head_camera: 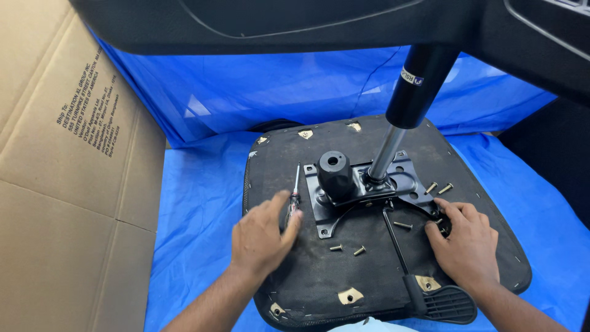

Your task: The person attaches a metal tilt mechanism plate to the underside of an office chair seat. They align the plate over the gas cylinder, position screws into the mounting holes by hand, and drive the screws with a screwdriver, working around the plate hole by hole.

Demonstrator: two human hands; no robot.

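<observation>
On the upturned chair seat [369,270], which lay on a blue plastic sheet [196,203], the left hand [261,237] rested with fingers closing around the handle of a screwdriver [294,197] beside the black metal mechanism plate [362,190]. At the plate's right edge, the right hand [464,243] had its fingers curled, pinching something small I could not make out. Loose screws [347,249] lay between the hands.
</observation>
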